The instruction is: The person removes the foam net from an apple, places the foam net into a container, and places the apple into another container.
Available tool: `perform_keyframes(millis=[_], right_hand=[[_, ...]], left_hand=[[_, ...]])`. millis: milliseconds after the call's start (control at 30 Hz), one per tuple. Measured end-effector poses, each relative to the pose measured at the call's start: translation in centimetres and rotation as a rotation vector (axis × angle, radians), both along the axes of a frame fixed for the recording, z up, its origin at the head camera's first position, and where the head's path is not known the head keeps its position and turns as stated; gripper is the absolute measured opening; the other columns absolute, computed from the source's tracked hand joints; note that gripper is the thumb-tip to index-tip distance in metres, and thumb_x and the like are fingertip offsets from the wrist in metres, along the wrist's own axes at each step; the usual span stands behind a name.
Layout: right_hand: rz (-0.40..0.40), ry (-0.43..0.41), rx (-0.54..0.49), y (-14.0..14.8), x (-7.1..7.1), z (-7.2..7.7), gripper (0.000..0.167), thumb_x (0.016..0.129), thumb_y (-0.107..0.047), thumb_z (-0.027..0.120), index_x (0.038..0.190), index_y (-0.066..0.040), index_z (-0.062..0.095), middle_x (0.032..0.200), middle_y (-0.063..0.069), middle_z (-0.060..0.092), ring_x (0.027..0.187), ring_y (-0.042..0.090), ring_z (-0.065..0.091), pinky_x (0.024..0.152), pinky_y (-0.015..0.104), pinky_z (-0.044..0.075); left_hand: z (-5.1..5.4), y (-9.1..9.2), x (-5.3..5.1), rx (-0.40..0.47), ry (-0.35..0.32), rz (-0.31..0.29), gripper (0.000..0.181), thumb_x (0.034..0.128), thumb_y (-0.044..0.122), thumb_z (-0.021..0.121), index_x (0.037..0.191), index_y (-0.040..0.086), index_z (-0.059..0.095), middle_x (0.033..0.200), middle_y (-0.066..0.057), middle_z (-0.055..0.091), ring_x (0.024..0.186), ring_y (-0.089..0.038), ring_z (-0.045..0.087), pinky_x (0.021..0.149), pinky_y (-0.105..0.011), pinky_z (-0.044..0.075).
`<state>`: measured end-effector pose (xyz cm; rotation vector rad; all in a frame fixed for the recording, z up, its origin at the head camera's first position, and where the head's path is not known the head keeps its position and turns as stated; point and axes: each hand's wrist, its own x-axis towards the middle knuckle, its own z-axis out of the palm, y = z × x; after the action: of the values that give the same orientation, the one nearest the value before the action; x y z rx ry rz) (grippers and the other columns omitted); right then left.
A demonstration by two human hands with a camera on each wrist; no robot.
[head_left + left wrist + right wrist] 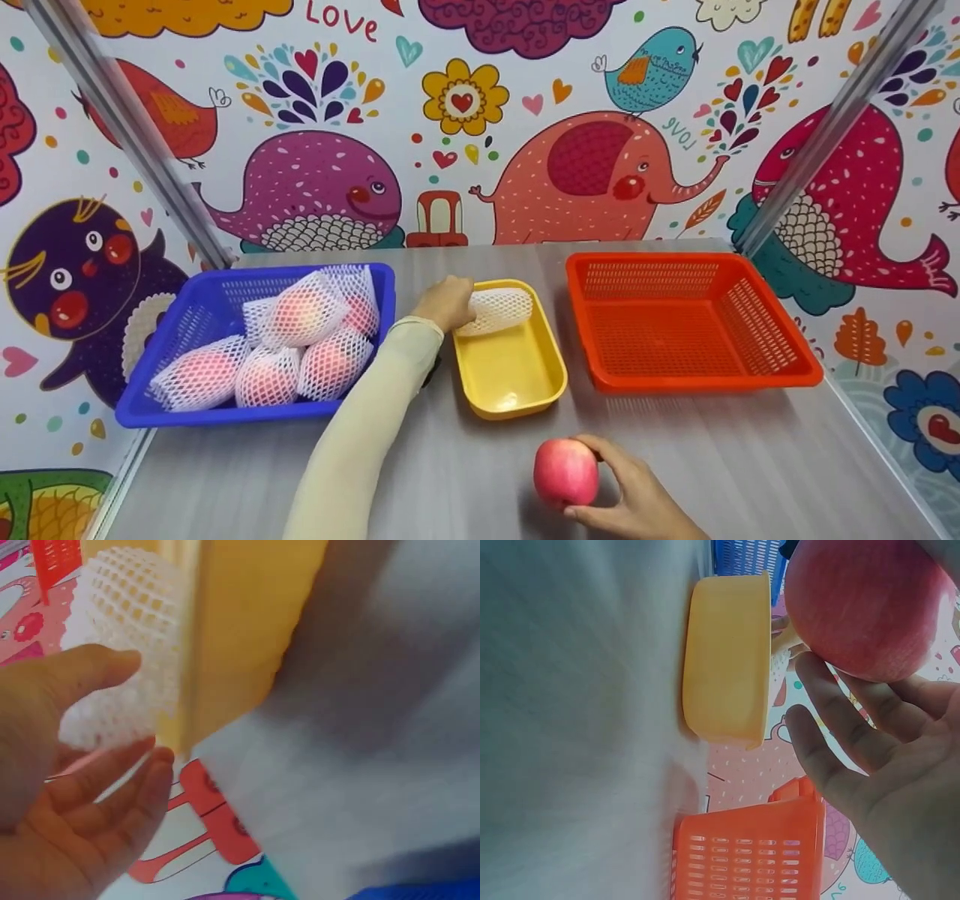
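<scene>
A bare red apple (566, 472) is held above the front of the table, gripped by the thumb and fingers of my right hand (634, 491). In the right wrist view the apple (870, 604) fills the upper right, with some fingers spread beneath it. My left hand (448, 301) is at the back left rim of the yellow tray (510, 375). A white foam net sleeve (499, 311) lies at that tray's back end. In the left wrist view the thumb lies in front of the net (127, 607), its tip apart from the loosely bent fingers (142, 795).
On the left, a blue basket (255, 416) contains several apples in foam nets (304, 311). To the right stands a red-orange basket (675, 337) with perforated sides and nothing in it. A patterned wall (450, 165) closes off the back of the grey table (442, 480).
</scene>
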<state>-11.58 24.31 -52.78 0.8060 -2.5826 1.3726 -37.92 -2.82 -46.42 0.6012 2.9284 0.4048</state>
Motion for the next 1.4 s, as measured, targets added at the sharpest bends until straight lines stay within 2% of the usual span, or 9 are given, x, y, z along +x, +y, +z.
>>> perform_keyframes(millis=[100, 200, 367, 500, 733, 933, 1100, 1267, 1400], right_hand=[[0.003, 0.022, 0.006, -0.1, -0.1, 0.2, 0.073, 0.076, -0.030, 0.089, 0.138, -0.016, 0.053, 0.127, -0.002, 0.062, 0.108, 0.017, 0.061, 0.091, 0.033, 0.051], [0.001, 0.043, 0.016, -0.2, -0.1, 0.2, 0.074, 0.075, -0.031, 0.090, 0.138, -0.019, 0.053, 0.127, -0.005, 0.062, 0.108, 0.015, 0.061, 0.090, 0.033, 0.052], [0.021, 0.052, 0.026, -0.5, -0.2, 0.3, 0.074, 0.076, -0.032, 0.089, 0.138, -0.017, 0.053, 0.127, -0.004, 0.062, 0.110, 0.016, 0.061, 0.091, 0.033, 0.051], [0.008, 0.023, 0.025, -0.9, 0.2, 0.5, 0.074, 0.076, -0.034, 0.089, 0.139, -0.019, 0.053, 0.127, -0.005, 0.061, 0.109, 0.016, 0.060, 0.091, 0.033, 0.051], [-0.025, -0.019, 0.057, -1.6, 0.7, 0.8, 0.073, 0.075, -0.042, 0.088, 0.137, -0.025, 0.054, 0.127, -0.010, 0.061, 0.110, 0.014, 0.060, 0.092, 0.039, 0.052], [-0.033, -0.060, 0.080, -1.7, 0.8, 1.1, 0.074, 0.075, -0.044, 0.086, 0.138, -0.024, 0.053, 0.127, -0.010, 0.060, 0.111, 0.014, 0.058, 0.094, 0.038, 0.052], [-0.040, -0.033, 0.088, -1.9, 0.7, 1.2, 0.074, 0.075, -0.045, 0.087, 0.138, -0.025, 0.054, 0.127, -0.012, 0.059, 0.111, 0.013, 0.059, 0.092, 0.039, 0.052], [-0.010, 0.068, 0.076, -1.8, 0.5, 1.2, 0.075, 0.074, -0.039, 0.089, 0.138, -0.019, 0.054, 0.127, -0.008, 0.060, 0.110, 0.014, 0.060, 0.092, 0.034, 0.052], [0.004, 0.094, 0.090, -1.5, 0.1, 1.8, 0.075, 0.075, -0.037, 0.089, 0.138, -0.018, 0.054, 0.127, -0.007, 0.060, 0.110, 0.015, 0.060, 0.091, 0.035, 0.053]], left_hand=[[2.1, -0.3, 1.5, -0.014, 0.026, 0.003, 0.042, 0.0884, 0.019, 0.076, 0.122, -0.001, 0.062, 0.115, -0.017, 0.065, 0.105, -0.032, 0.062, 0.094, -0.045, 0.052], [3.8, -0.5, 3.8, -0.009, 0.050, -0.024, 0.049, 0.0895, 0.022, 0.075, 0.129, -0.001, 0.058, 0.123, -0.018, 0.061, 0.112, -0.033, 0.059, 0.097, -0.046, 0.049], [5.0, -1.0, 8.1, 0.050, 0.047, -0.064, 0.054, 0.0904, 0.025, 0.074, 0.135, 0.001, 0.055, 0.130, -0.018, 0.058, 0.115, -0.033, 0.057, 0.098, -0.047, 0.049], [4.1, -2.2, 11.7, 0.106, 0.073, -0.077, 0.057, 0.0889, 0.026, 0.076, 0.137, 0.003, 0.055, 0.129, -0.016, 0.059, 0.113, -0.030, 0.058, 0.098, -0.043, 0.049], [1.3, -4.5, 18.1, 0.203, 0.260, -0.166, 0.055, 0.0846, 0.027, 0.079, 0.129, 0.000, 0.060, 0.115, -0.014, 0.064, 0.101, -0.030, 0.063, 0.089, -0.043, 0.053], [0.1, -5.6, 22.8, 0.206, 0.269, -0.149, 0.061, 0.0817, 0.030, 0.082, 0.131, 0.002, 0.060, 0.120, -0.013, 0.065, 0.107, -0.030, 0.063, 0.091, -0.044, 0.053], [-0.3, -6.1, 24.4, 0.226, 0.268, -0.160, 0.061, 0.0819, 0.031, 0.083, 0.131, 0.002, 0.061, 0.118, -0.010, 0.065, 0.105, -0.027, 0.063, 0.088, -0.043, 0.054], [-0.6, -6.5, 24.6, 0.228, 0.288, -0.156, 0.060, 0.0805, 0.030, 0.084, 0.129, 0.002, 0.062, 0.116, -0.009, 0.065, 0.104, -0.027, 0.063, 0.088, -0.042, 0.055], [-0.6, -6.8, 24.6, 0.234, 0.283, -0.158, 0.062, 0.0805, 0.030, 0.084, 0.131, 0.002, 0.061, 0.117, -0.009, 0.066, 0.104, -0.027, 0.063, 0.088, -0.042, 0.054]])
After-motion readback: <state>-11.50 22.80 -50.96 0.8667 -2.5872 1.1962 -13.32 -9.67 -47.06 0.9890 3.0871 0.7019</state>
